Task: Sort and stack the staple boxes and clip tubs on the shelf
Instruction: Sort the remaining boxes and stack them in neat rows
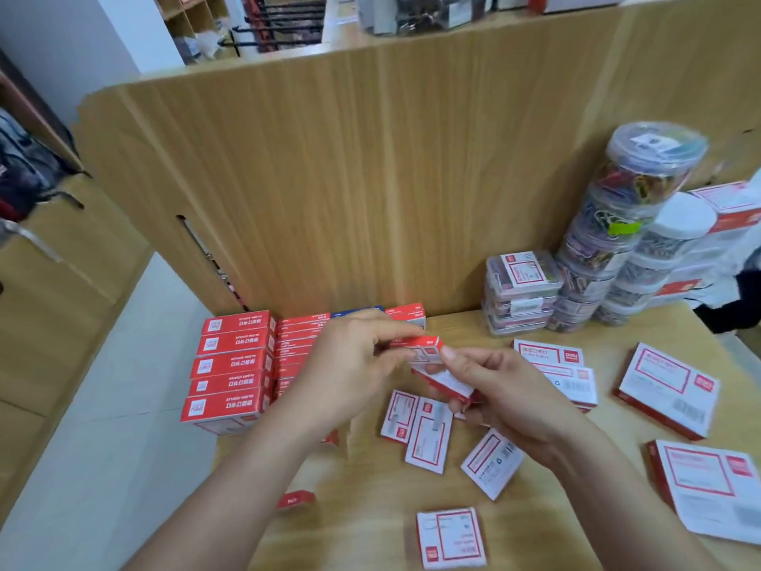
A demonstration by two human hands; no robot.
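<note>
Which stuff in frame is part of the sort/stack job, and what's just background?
Job: staple box held between left hand and right hand; red box stacks; loose boxes on the shelf; round clip tubs; flat clip cases.
Background: backpack; black rack; wooden back panel.

one head-worn wide-angle view, looking forward and down

the camera sits above the near side of the shelf [370, 508], close in. both forearms run up from the bottom edge to the left hand [350, 364] and right hand [506, 389], which grip a staple box [428, 350] near mid-frame. it faces the upright wooden back panel [350, 179], with the floor [103, 405] dropping away at left and the clip tubs [617, 241] at far right; the lens bows straight edges.
</note>
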